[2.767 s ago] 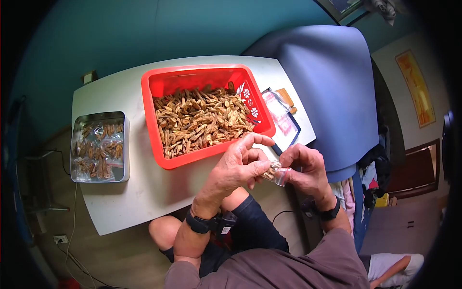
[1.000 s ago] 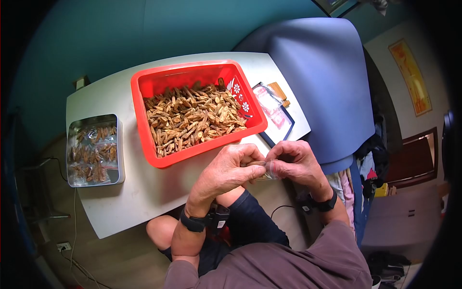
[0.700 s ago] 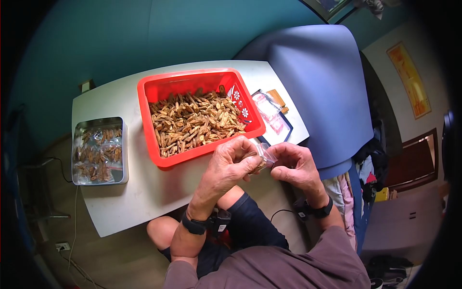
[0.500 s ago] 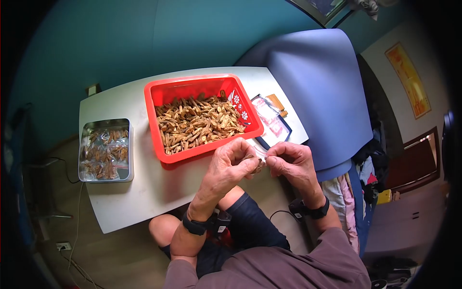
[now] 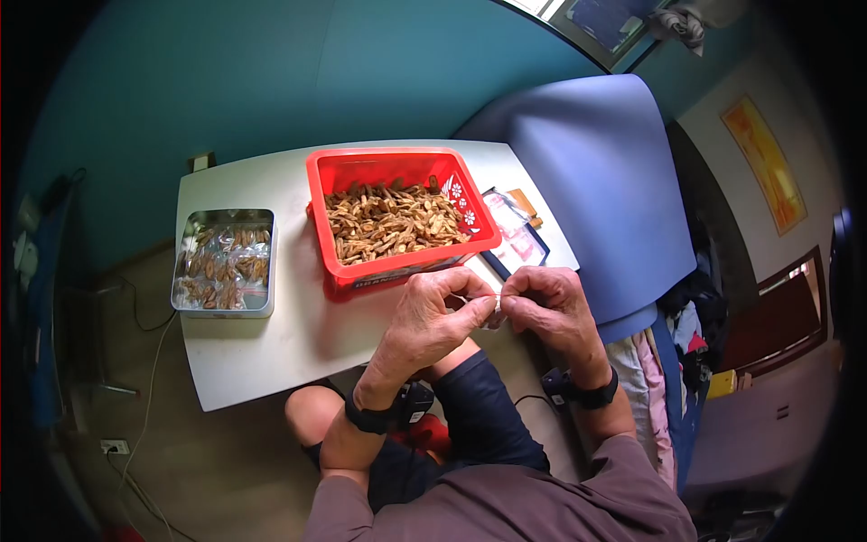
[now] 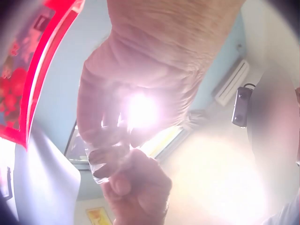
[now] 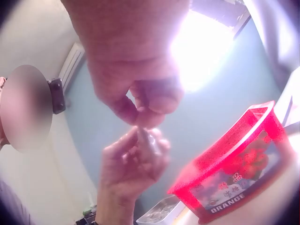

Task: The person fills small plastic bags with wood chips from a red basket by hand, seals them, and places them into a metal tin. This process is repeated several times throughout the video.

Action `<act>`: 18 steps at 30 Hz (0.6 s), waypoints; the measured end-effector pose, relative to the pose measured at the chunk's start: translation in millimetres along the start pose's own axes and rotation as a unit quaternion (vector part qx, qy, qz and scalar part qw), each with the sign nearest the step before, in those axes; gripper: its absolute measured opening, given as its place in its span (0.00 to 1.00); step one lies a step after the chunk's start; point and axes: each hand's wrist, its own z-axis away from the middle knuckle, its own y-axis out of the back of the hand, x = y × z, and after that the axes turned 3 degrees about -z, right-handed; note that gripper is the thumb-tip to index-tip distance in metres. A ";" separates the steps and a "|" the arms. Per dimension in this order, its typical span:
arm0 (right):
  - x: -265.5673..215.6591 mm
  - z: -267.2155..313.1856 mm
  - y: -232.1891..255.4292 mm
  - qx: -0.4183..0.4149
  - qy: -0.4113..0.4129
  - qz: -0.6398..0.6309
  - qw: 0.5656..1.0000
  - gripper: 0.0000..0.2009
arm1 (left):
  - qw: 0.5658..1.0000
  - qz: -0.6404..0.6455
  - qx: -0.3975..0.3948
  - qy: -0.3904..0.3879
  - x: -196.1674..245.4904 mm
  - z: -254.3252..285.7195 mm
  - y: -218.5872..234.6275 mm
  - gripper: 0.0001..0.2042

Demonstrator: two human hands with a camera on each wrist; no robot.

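Both hands meet at the table's near edge, just in front of the red basket point(image 5: 354, 271). Between them is a small clear plastic bag point(image 5: 495, 307) with brown dried pieces inside. My left hand point(image 5: 480, 303) pinches its top edge from the left, and my right hand point(image 5: 511, 303) pinches it from the right. In the left wrist view the bag point(image 6: 107, 160) hangs below the left hand's fingers point(image 6: 101, 136). In the right wrist view the right hand's fingertips point(image 7: 150, 110) pinch the bag point(image 7: 150, 141) above the left hand point(image 7: 129, 164).
The red basket holds a heap of brown dried pieces point(image 5: 393, 221). A metal tin point(image 5: 181, 303) with several filled bags stands at the table's left. A dark tray with pink packets point(image 5: 517, 242) lies right of the basket. A blue-covered chair point(image 5: 614, 181) stands beyond.
The left hand was pushing pieces into the bag held by the right hand. Now both hands pinch the bag's top edge. The view has shifted, so the basket and tin look farther off.
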 end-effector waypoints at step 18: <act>74.2 -110.1 -17.8 -0.043 0.208 -0.085 0.974 0.03 | 0.979 -0.109 0.172 0.014 -14.3 -19.7 43.1 0.02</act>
